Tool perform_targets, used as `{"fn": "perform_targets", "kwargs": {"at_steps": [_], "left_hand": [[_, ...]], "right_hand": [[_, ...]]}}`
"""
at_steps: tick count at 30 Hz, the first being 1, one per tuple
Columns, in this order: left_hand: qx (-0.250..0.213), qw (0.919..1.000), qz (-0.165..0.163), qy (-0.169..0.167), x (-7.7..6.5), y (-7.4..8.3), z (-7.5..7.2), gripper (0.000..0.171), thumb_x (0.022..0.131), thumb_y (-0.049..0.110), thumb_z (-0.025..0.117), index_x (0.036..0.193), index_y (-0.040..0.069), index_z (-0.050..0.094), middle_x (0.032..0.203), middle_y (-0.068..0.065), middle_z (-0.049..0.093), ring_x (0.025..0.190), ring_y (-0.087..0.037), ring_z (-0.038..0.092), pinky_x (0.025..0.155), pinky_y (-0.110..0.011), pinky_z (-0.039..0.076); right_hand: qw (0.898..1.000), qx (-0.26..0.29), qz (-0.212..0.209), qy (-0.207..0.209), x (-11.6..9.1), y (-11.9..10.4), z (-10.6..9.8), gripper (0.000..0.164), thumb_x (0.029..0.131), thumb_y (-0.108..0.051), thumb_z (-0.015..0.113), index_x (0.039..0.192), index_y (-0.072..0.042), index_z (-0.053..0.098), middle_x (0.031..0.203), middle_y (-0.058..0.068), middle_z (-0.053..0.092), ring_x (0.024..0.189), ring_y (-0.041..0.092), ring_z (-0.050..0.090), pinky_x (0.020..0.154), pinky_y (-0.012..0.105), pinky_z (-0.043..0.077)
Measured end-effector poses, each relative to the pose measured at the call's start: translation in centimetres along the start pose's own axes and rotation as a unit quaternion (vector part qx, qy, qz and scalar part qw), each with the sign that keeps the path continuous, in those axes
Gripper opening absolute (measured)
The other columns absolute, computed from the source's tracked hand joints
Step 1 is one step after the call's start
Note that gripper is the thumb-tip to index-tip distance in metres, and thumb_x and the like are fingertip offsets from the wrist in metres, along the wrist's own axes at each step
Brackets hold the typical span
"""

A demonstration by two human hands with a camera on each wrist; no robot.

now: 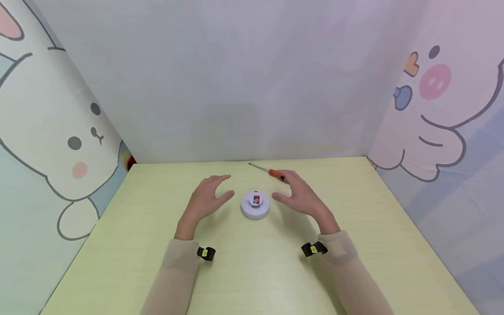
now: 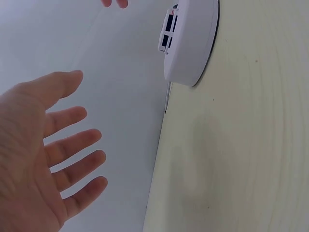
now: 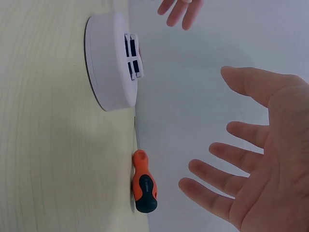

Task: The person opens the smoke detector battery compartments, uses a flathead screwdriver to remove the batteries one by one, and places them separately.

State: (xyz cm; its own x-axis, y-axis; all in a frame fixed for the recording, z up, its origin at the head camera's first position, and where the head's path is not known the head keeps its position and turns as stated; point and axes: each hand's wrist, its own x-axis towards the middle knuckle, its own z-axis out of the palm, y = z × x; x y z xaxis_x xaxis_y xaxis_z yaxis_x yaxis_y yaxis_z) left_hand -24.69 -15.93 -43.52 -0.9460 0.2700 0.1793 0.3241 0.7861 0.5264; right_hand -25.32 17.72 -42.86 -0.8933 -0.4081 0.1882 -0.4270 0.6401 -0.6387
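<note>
A round white smoke detector (image 1: 255, 205) with a red label on top lies on the table between the two hands. My left hand (image 1: 207, 197) hovers to its left with fingers spread and relaxed, holding nothing. On the other side my right hand (image 1: 298, 194) is likewise open, its thumb pointing toward the detector. Behind the detector lies a screwdriver (image 1: 274, 173) with an orange and black handle, partly overlapped by the right fingers in the head view. The right wrist view shows its handle (image 3: 144, 181) on the table, apart from the fingers. Slots show on the detector's side (image 2: 193, 43).
The pale yellow wooden table (image 1: 252, 280) ends at a plain light backdrop (image 1: 244, 78). Side walls carry a cartoon rabbit (image 1: 51, 131) at left and a cartoon pig (image 1: 453, 96) at right. Each wrist wears a small black camera strap (image 1: 206, 253).
</note>
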Motion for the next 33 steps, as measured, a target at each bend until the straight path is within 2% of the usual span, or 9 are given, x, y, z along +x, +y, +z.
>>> {"fn": "perform_targets", "kwargs": {"at_steps": [5, 9, 14, 21, 28, 33], "left_hand": [[-0.017, 0.9995, 0.008, -0.026, 0.3, 0.1, 0.7, 0.058, 0.102, 0.047, 0.069, 0.152, 0.021, 0.059, 0.153, -0.004, 0.059, 0.137, -0.033, 0.057, 0.112, -0.059, 0.044], [-0.033, 0.9984, 0.004, -0.046, 0.4, 0.2, 1.1, 0.056, 0.101, 0.045, 0.072, 0.151, 0.021, 0.060, 0.150, -0.001, 0.062, 0.129, -0.029, 0.063, 0.108, -0.056, 0.048], [-0.042, 0.9975, 0.009, -0.057, 0.5, 0.3, 1.9, 0.059, 0.100, 0.043, 0.074, 0.152, 0.020, 0.059, 0.149, -0.002, 0.062, 0.129, -0.029, 0.064, 0.105, -0.055, 0.050], [-0.058, 0.9959, -0.001, -0.069, 0.4, 0.5, 2.5, 0.061, 0.099, 0.041, 0.076, 0.153, 0.021, 0.057, 0.149, -0.009, 0.061, 0.128, -0.032, 0.062, 0.103, -0.056, 0.052], [-0.033, 0.9962, -0.002, -0.080, 0.2, 0.8, 2.8, 0.062, 0.097, 0.037, 0.080, 0.152, 0.017, 0.059, 0.147, -0.008, 0.063, 0.126, -0.030, 0.064, 0.103, -0.053, 0.053], [-0.019, 0.9961, 0.010, -0.086, 0.5, 1.2, 3.3, 0.061, 0.096, 0.033, 0.082, 0.150, 0.015, 0.060, 0.145, -0.008, 0.064, 0.122, -0.029, 0.066, 0.102, -0.052, 0.053]], "right_hand": [[1.000, 0.001, -0.010, -0.012, 0.4, 0.0, 0.7, 0.075, 0.097, -0.037, 0.079, 0.161, -0.017, 0.044, 0.161, 0.006, 0.046, 0.143, 0.031, 0.051, 0.115, 0.056, 0.044], [1.000, 0.005, -0.006, -0.028, 0.6, -0.2, 1.2, 0.077, 0.096, -0.036, 0.080, 0.159, -0.012, 0.045, 0.163, 0.008, 0.044, 0.141, 0.036, 0.053, 0.112, 0.057, 0.046], [0.999, 0.013, -0.006, -0.046, 0.9, -0.3, 1.6, 0.078, 0.095, -0.034, 0.081, 0.159, -0.008, 0.045, 0.162, 0.013, 0.043, 0.139, 0.044, 0.053, 0.110, 0.059, 0.048], [0.998, 0.010, 0.001, -0.066, 1.1, -0.2, 2.0, 0.078, 0.095, -0.034, 0.080, 0.159, -0.009, 0.044, 0.163, 0.015, 0.042, 0.139, 0.044, 0.053, 0.109, 0.060, 0.049], [0.997, 0.004, 0.010, -0.081, 1.1, 0.1, 2.5, 0.078, 0.094, -0.032, 0.082, 0.158, -0.007, 0.046, 0.157, 0.016, 0.051, 0.137, 0.042, 0.057, 0.108, 0.059, 0.050], [0.996, -0.005, -0.003, -0.090, 1.0, 0.1, 2.4, 0.072, 0.094, -0.025, 0.082, 0.154, -0.001, 0.050, 0.151, 0.021, 0.057, 0.131, 0.043, 0.061, 0.108, 0.057, 0.050]]}}
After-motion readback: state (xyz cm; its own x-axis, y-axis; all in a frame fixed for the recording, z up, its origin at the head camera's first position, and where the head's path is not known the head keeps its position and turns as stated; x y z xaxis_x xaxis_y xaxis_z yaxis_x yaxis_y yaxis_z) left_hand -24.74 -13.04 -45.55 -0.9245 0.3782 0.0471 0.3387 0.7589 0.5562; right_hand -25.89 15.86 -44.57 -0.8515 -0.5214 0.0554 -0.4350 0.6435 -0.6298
